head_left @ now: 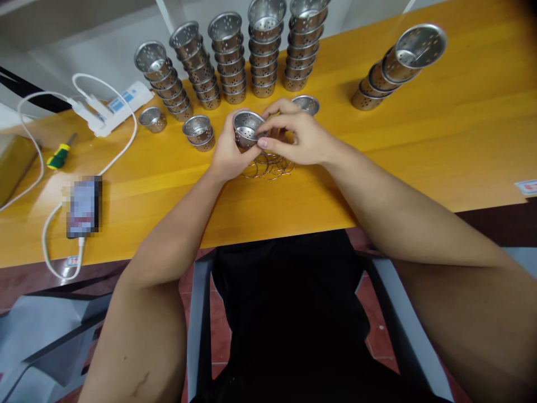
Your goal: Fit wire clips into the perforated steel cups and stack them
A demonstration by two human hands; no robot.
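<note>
My left hand (230,151) is wrapped round a small perforated metal cup (246,126), its mouth tilted up toward me. At the cup's right rim, the thumb and fingers of my right hand (293,134) are pinched together; whether a wire is also between them I cannot tell. Thin wire rings (271,166) lie in a loose tangle on the table just under both hands. Behind my right hand a single metal cup (307,104) is partly hidden. Two nested cups (198,133) stand left of my left hand.
Tall stacks of perforated cups (229,61) line the table's back, and a leaning stack (384,75) stands at right. On the left are a lone cup (152,119), a power strip (126,106) with white cables, a screwdriver (60,157) and a phone (84,207).
</note>
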